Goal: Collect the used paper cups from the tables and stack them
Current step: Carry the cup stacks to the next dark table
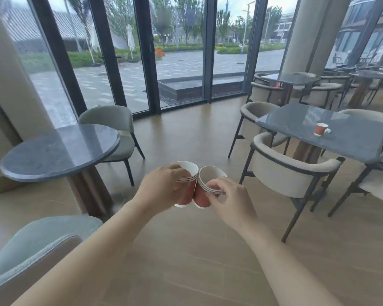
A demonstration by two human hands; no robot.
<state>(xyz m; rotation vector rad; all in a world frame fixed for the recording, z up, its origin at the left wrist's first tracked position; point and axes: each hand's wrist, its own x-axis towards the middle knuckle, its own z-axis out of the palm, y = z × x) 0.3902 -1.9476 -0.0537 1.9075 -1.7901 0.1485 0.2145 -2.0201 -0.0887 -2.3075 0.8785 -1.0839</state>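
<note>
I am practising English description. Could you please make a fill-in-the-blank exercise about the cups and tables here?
The left hand holds the left cup, the right hand the right cup: ____ held cups together.
A third cup stands on the straight-edged table to the person's ____.
The left table has a ____ top.
Missing: two, right, round.

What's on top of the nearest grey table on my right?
One red paper cup stands upright on the grey table, a small white object beside it, too small to identify. The cup's wall hides whatever is inside it.
</note>
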